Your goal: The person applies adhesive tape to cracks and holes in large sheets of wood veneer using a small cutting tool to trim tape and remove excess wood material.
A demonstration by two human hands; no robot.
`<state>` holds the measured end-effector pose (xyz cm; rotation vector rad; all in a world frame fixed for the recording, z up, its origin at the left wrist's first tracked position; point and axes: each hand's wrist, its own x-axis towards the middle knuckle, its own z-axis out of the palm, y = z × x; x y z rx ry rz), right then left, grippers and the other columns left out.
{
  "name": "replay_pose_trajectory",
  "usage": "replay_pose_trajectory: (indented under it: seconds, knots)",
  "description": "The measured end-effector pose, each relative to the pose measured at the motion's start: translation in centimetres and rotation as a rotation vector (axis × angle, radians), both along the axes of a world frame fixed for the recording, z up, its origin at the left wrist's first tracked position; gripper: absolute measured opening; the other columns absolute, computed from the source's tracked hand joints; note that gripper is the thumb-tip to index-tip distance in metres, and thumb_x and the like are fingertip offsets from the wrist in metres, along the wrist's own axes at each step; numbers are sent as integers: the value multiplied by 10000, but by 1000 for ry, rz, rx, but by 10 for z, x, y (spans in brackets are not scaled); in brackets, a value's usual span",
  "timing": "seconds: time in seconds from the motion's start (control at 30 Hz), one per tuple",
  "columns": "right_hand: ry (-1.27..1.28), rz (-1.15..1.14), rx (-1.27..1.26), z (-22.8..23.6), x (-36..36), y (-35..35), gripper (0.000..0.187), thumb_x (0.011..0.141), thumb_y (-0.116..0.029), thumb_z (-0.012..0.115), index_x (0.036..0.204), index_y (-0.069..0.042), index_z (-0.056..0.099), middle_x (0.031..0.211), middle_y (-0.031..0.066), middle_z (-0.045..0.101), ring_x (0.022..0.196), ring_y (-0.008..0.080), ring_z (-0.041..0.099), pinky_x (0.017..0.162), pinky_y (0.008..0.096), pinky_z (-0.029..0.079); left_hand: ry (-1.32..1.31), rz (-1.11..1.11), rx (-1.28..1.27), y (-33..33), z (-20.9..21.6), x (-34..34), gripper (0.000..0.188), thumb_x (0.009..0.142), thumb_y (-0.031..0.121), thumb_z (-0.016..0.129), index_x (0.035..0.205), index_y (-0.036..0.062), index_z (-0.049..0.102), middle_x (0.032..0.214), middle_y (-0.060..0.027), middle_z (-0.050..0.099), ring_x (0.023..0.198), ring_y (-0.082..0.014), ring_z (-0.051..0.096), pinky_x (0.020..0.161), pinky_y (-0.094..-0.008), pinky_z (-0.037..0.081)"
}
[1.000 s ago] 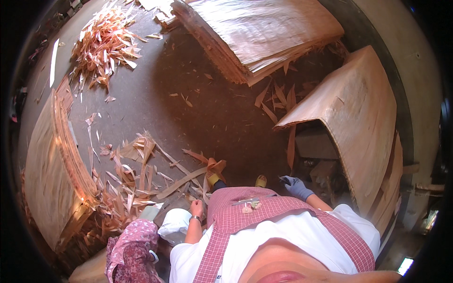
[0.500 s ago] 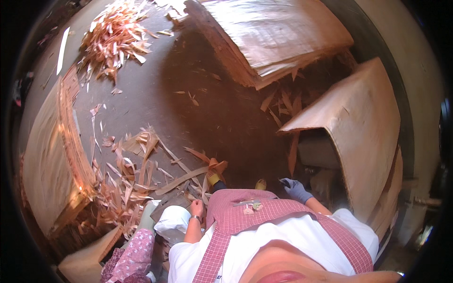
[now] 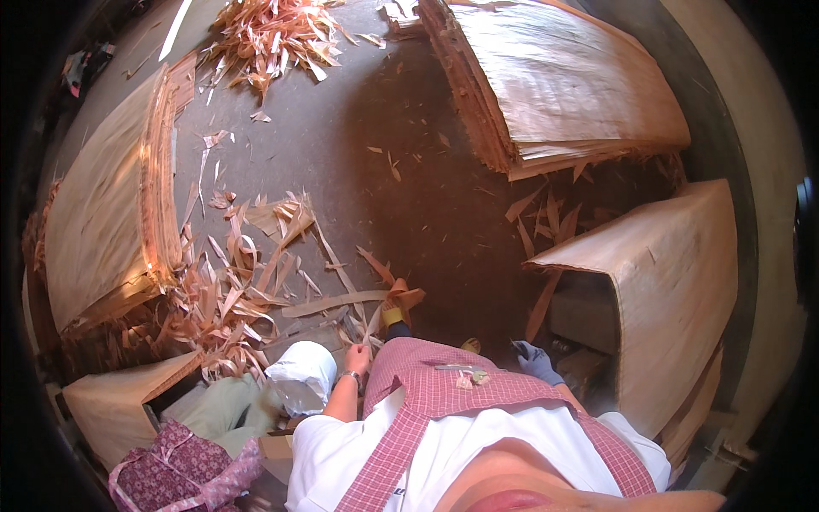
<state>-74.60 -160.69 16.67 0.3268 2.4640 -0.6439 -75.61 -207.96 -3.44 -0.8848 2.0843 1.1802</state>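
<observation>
A dark floor (image 3: 409, 230) is filling the centre of the frame; loose veneer strips (image 3: 243, 316) are already lying at left, while a thick sheet stack (image 3: 589, 85) is sitting at upper right, apparently leaving much unworked. At lower centre, the bare left hand (image 3: 358, 358) is resting half-curled, seemingly empty; the gloved right hand (image 3: 537, 364) is hanging near a bent sheet (image 3: 682, 282) at right, its grip impossible to tell.

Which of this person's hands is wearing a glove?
The right hand, in a blue-grey glove; the left hand is bare, with a band around its wrist.
</observation>
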Motion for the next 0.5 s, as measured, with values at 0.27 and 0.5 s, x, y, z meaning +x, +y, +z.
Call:
replay_pose_trajectory:
  seconds: [0.27,0.5]
  knots:
    - [117,119,56,-20,2,15,366,841,-225,630,1199,-158,596,1052,153,683,966,372,644,823,462,526,-75,92,59,14,22,2,317,863,302,587,987,24,676,952,-185,706,914,-315,681,788,-409,516]
    - [13,235,-83,-88,-3,41,380,833,-182,621,1212,-190,589,1023,134,689,948,369,652,800,452,535,116,74,-105,6,-4,1,362,867,388,551,1024,87,677,1019,-168,699,984,-355,652,851,-438,503]
